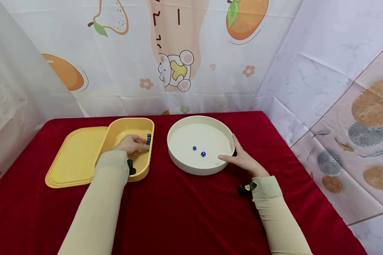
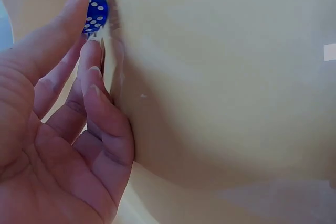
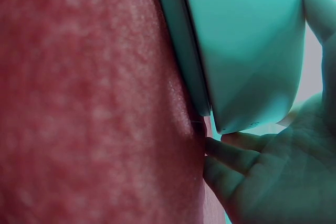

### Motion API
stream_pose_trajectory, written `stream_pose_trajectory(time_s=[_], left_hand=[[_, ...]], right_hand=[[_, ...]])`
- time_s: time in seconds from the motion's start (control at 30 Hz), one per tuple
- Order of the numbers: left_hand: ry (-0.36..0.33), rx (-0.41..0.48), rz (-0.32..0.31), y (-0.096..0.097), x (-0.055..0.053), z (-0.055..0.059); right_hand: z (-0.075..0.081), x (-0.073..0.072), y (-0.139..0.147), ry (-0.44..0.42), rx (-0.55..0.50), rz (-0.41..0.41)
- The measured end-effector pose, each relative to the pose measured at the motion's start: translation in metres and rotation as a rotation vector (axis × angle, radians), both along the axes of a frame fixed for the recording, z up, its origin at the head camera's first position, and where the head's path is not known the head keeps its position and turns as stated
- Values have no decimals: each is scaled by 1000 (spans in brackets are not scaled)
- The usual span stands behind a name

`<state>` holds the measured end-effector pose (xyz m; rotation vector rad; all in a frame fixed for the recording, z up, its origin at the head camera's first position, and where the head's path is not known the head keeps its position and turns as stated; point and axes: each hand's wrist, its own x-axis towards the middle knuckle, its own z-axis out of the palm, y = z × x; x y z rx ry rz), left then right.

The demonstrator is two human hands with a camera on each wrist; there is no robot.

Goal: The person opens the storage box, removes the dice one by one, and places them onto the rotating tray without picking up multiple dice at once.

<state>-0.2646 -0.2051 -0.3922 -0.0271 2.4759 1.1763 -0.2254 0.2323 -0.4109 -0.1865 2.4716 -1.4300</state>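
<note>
Left hand (image 1: 132,143) pinching blue dice (image 1: 148,139) at yellow bin's (image 1: 125,123) right wall, left of centre frame. Right hand (image 1: 242,157) gripping white round tray's (image 1: 182,132) lower-right rim; two loose dice (image 1: 203,154) inside, mid-frame.

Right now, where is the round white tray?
In the head view, the round white tray is on the red cloth, right of the yellow box, with the right hand at its right side.
</note>
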Motion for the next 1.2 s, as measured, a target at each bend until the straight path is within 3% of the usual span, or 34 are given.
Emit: stream_pose_trajectory(time_s=[0.23, 0.5, 1.2], left_hand=[[6, -44, -10, 2, -4, -2], [-6, -41, 0, 4, -6, -3], [21, -69, -51, 1, -7, -6]], right_hand=[[0, 1, 1, -4, 4, -3], [-1, 0, 2, 1, 10, -3], [0, 1, -2, 3, 19, 2]])
